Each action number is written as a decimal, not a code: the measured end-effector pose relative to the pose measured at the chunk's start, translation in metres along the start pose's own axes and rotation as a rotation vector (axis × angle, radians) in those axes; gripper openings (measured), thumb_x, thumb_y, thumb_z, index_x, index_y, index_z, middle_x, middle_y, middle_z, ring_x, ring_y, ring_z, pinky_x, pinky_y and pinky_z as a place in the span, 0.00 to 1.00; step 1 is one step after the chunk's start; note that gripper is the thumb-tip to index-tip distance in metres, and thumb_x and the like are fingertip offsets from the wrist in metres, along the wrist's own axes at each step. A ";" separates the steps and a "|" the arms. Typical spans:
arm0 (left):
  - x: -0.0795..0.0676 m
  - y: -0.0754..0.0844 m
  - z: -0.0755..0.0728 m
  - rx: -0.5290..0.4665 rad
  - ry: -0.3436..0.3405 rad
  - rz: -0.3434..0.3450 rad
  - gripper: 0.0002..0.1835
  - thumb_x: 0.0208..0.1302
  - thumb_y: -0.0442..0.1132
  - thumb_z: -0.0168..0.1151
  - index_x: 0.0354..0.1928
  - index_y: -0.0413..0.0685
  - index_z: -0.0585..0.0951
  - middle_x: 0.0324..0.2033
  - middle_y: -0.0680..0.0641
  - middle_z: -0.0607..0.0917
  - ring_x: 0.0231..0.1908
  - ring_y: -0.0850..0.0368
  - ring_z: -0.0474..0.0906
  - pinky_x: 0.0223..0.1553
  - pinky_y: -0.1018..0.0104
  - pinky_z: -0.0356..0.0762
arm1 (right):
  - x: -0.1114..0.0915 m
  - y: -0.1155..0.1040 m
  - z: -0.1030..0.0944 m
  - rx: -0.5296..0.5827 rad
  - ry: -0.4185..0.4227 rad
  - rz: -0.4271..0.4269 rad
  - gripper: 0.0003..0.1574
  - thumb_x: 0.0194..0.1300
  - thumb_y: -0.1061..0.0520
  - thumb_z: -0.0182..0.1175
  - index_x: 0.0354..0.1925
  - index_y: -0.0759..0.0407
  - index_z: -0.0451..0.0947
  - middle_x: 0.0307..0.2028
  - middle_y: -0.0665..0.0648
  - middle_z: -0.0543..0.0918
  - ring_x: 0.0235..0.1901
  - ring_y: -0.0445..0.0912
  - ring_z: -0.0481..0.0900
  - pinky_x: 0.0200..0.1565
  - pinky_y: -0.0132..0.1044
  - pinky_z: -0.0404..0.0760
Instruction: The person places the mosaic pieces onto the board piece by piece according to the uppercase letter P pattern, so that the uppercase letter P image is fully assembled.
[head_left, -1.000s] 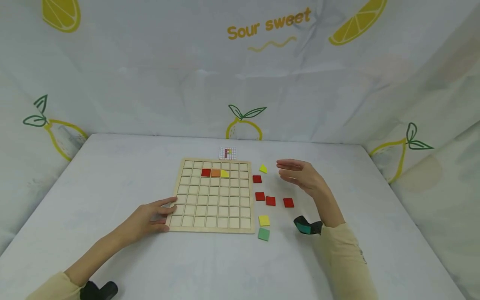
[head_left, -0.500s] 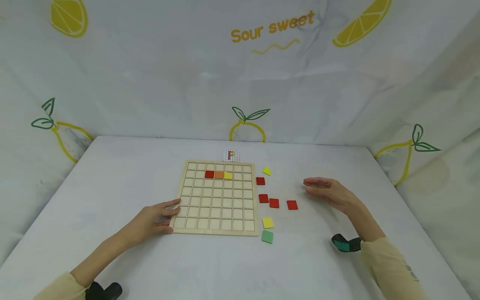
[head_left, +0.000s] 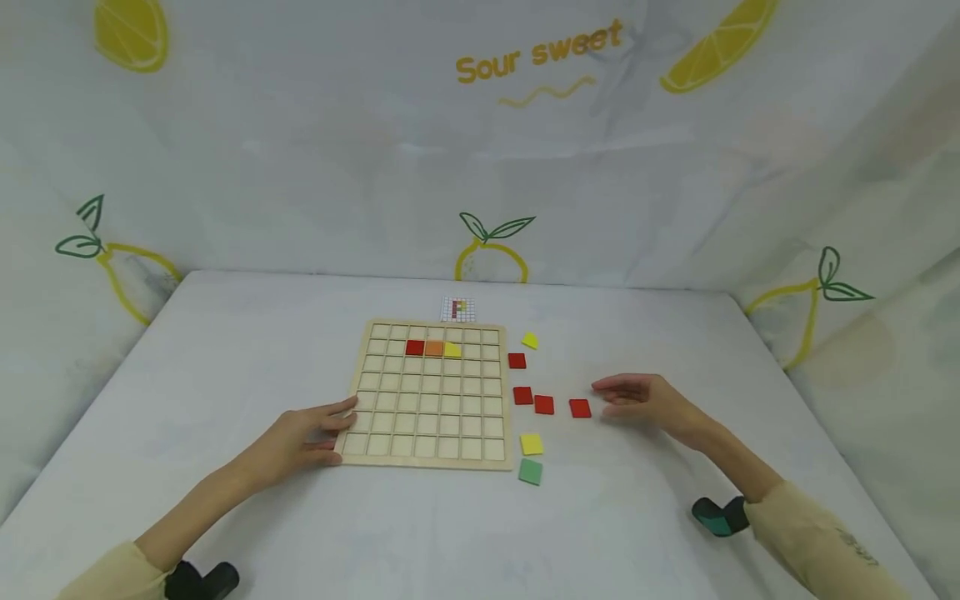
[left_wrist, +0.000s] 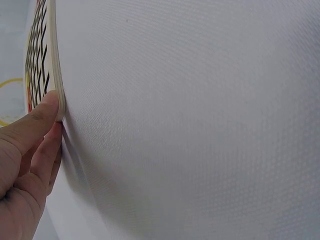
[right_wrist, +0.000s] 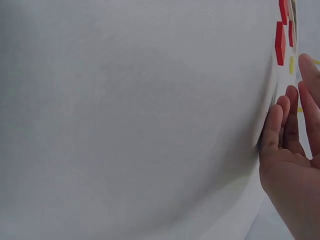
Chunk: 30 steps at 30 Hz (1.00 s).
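My left hand [head_left: 296,437] grips the near left corner of a wooden grid board [head_left: 427,463]; in the left wrist view its thumb [left_wrist: 42,112] lies on top and the fingers are at the edge below. In one of the board's upper rows sit a red square tile [head_left: 415,347], an orange tile [head_left: 434,348] and a yellow piece [head_left: 452,350], side by side. My right hand [head_left: 648,404] is just right of a loose red tile [head_left: 580,408], fingers extended and holding nothing. That tile also shows ahead of the fingertips in the right wrist view.
Other loose red tiles [head_left: 543,405] lie along the board's right side. A cut yellow piece [head_left: 529,341] is behind them; a yellow square [head_left: 531,444] and a green square [head_left: 530,472] are nearer. A small printed grid card [head_left: 458,309] lies beyond the board.
My right hand has swung right and away from the board's upper right, then come lower and closer to the outermost red tile. The left hand stays at the board's corner.
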<state>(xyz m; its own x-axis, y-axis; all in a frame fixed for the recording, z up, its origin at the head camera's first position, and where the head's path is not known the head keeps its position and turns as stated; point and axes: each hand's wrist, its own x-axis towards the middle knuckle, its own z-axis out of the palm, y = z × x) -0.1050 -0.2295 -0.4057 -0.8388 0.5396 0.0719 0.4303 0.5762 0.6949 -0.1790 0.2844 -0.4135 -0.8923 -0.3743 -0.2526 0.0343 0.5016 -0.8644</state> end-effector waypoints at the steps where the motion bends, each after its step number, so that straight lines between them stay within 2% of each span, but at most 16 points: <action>1: 0.000 0.000 0.000 0.008 0.002 -0.004 0.31 0.51 0.31 0.72 0.56 0.24 0.74 0.62 0.31 0.70 0.57 0.35 0.71 0.45 0.64 0.83 | 0.001 -0.001 0.002 -0.018 -0.001 -0.010 0.29 0.60 0.57 0.67 0.58 0.65 0.75 0.57 0.65 0.77 0.51 0.47 0.79 0.49 0.26 0.80; 4: -0.001 0.000 -0.001 0.017 0.003 -0.015 0.31 0.50 0.31 0.72 0.57 0.24 0.73 0.62 0.31 0.70 0.57 0.36 0.72 0.46 0.63 0.82 | 0.004 -0.003 0.009 -0.081 0.009 -0.038 0.29 0.58 0.55 0.70 0.57 0.61 0.77 0.55 0.62 0.79 0.55 0.53 0.76 0.50 0.27 0.80; 7: -0.002 0.000 0.000 -0.025 0.003 -0.029 0.32 0.50 0.30 0.72 0.57 0.24 0.73 0.63 0.31 0.69 0.56 0.36 0.72 0.46 0.65 0.82 | 0.005 -0.006 0.016 -0.181 0.038 -0.061 0.28 0.56 0.53 0.71 0.55 0.59 0.79 0.53 0.60 0.79 0.55 0.55 0.75 0.50 0.26 0.79; 12: -0.002 0.001 0.000 -0.062 -0.001 -0.029 0.34 0.51 0.31 0.72 0.59 0.23 0.70 0.63 0.30 0.68 0.55 0.36 0.73 0.44 0.67 0.83 | 0.004 -0.008 0.024 -0.360 0.109 -0.156 0.23 0.54 0.56 0.72 0.48 0.62 0.83 0.47 0.60 0.79 0.47 0.54 0.75 0.43 0.25 0.79; 17: -0.002 0.001 0.000 -0.007 -0.003 -0.040 0.33 0.50 0.31 0.72 0.59 0.25 0.71 0.63 0.32 0.69 0.56 0.37 0.73 0.46 0.65 0.82 | 0.004 -0.007 0.029 -0.430 0.151 -0.241 0.18 0.54 0.60 0.72 0.45 0.62 0.84 0.42 0.57 0.81 0.41 0.50 0.77 0.41 0.26 0.81; 20: -0.003 0.000 0.001 0.013 -0.002 -0.033 0.32 0.50 0.31 0.72 0.57 0.25 0.73 0.63 0.32 0.69 0.56 0.36 0.73 0.46 0.65 0.82 | 0.004 -0.008 0.029 -0.438 0.155 -0.233 0.17 0.55 0.61 0.71 0.45 0.62 0.83 0.41 0.55 0.82 0.39 0.48 0.78 0.41 0.27 0.82; 24: -0.002 0.000 0.001 0.002 0.002 -0.028 0.32 0.50 0.30 0.72 0.57 0.24 0.73 0.63 0.32 0.69 0.55 0.38 0.74 0.45 0.67 0.83 | 0.003 -0.013 0.024 -0.374 0.137 -0.191 0.18 0.57 0.62 0.69 0.47 0.65 0.81 0.42 0.59 0.83 0.40 0.50 0.81 0.43 0.32 0.84; 27: -0.002 0.000 0.001 -0.003 -0.001 -0.029 0.32 0.50 0.30 0.72 0.58 0.24 0.72 0.63 0.32 0.69 0.54 0.38 0.75 0.44 0.68 0.83 | 0.002 -0.020 0.019 -0.266 0.120 -0.116 0.20 0.60 0.61 0.67 0.50 0.66 0.79 0.46 0.62 0.82 0.45 0.54 0.80 0.46 0.36 0.84; 30: -0.002 0.000 0.000 0.005 -0.001 -0.026 0.32 0.50 0.30 0.71 0.58 0.24 0.72 0.63 0.32 0.68 0.54 0.38 0.75 0.44 0.67 0.83 | 0.002 -0.029 0.015 -0.172 0.114 -0.026 0.23 0.63 0.58 0.66 0.54 0.66 0.78 0.50 0.64 0.80 0.50 0.55 0.77 0.48 0.35 0.83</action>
<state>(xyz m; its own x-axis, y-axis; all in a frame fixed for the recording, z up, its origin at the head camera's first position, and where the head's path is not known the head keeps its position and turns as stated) -0.1034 -0.2309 -0.4058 -0.8495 0.5249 0.0532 0.4099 0.5931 0.6930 -0.1749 0.2581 -0.3955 -0.9375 -0.3026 -0.1721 -0.0579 0.6229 -0.7802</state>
